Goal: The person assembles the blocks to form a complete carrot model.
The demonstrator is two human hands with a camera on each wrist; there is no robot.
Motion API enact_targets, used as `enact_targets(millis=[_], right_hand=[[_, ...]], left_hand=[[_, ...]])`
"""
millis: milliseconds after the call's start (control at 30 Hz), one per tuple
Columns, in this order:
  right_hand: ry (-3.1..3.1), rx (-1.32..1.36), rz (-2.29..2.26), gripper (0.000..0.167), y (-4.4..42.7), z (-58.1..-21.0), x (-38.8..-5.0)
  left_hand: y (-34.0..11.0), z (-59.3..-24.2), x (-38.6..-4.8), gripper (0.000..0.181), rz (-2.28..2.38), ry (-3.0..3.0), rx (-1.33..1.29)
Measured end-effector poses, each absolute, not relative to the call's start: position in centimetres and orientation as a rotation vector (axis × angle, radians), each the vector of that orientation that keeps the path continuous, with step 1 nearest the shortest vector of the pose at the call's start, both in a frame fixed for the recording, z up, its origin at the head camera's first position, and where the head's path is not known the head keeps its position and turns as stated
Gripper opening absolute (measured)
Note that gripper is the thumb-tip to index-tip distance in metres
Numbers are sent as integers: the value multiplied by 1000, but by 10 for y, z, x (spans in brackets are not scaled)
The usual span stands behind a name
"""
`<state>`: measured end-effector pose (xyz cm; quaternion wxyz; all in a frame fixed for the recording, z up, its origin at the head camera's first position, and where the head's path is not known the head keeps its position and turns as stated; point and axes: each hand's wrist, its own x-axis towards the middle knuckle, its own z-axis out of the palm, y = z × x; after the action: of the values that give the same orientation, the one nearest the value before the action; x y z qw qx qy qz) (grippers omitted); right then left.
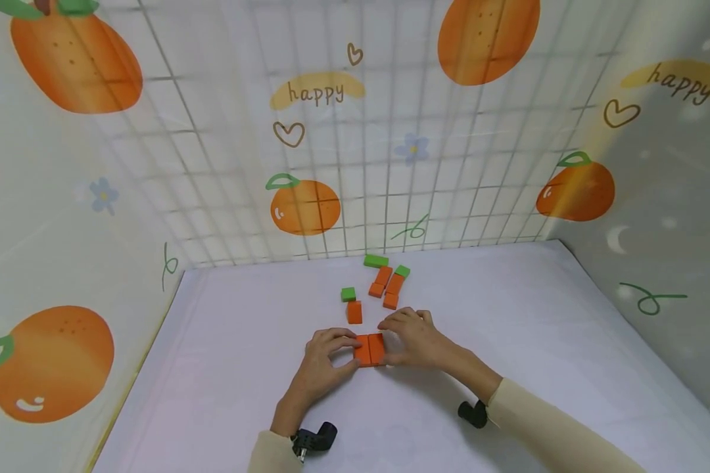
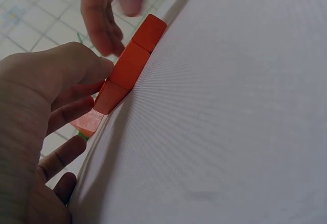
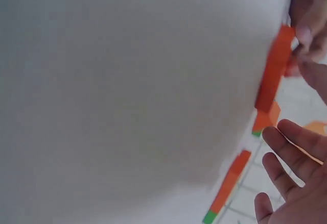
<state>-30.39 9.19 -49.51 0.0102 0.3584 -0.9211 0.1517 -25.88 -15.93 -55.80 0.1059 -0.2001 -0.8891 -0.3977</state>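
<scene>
Two orange blocks [image 1: 369,350] lie side by side, touching, on the white tabletop between the hands. My left hand [image 1: 324,360] grips their left side, thumb at the near corner and index finger at the far one. In the left wrist view its other fingers [image 2: 64,157] are spread beside the orange row [image 2: 130,63]. My right hand [image 1: 417,340] hovers at the right side, thumb near the near right corner. Its fingers [image 3: 288,150] stand apart from the orange blocks [image 3: 274,71] in the right wrist view; whether the thumb touches them I cannot tell.
Just beyond the hands are another orange block [image 1: 354,313] and a green block [image 1: 348,294]. Farther back, several orange blocks [image 1: 394,284] lie in two slanted rows near a green block [image 1: 376,261]. A patterned curtain [image 1: 384,151] over a wire grid stands behind the table [image 1: 242,309].
</scene>
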Motion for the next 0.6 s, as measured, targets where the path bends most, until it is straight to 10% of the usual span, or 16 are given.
enact_targets(millis=[600], right_hand=[[-2950,744,518,47,112,-475,-381]], left_hand=[[-159,-558,-257,26,-1210,-2589,-600]])
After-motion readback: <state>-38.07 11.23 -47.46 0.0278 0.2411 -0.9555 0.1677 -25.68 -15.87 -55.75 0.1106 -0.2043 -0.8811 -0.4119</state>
